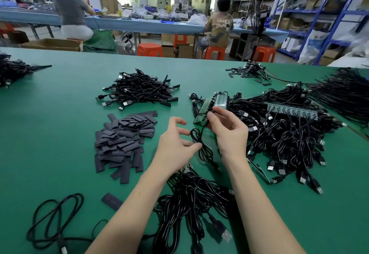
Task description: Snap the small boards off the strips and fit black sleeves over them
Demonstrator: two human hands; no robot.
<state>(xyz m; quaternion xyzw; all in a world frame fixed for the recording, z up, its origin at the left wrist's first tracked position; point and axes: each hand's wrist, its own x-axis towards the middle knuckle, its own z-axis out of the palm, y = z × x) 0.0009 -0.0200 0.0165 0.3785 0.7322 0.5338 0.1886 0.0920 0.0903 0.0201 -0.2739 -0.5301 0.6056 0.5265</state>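
A green strip of small boards (214, 104) lies tilted at the table's centre, black USB cables trailing from it. My right hand (227, 128) pinches the strip's near end between thumb and fingers. My left hand (175, 144) hovers just left of it, fingers loosely curled, fingertips touching a looped black cable (201, 146) that hangs from the strip. A pile of flat black sleeves (123, 140) lies to the left. A second board strip (291, 111) rests on the cable heap to the right.
A heap of sleeved cables (137, 90) sits behind the sleeves. Tangled cables (289, 140) fill the right side, and more (195, 204) lie between my forearms. One loose sleeve (111, 201) and a cable (56, 219) lie near left. People sit at a far bench.
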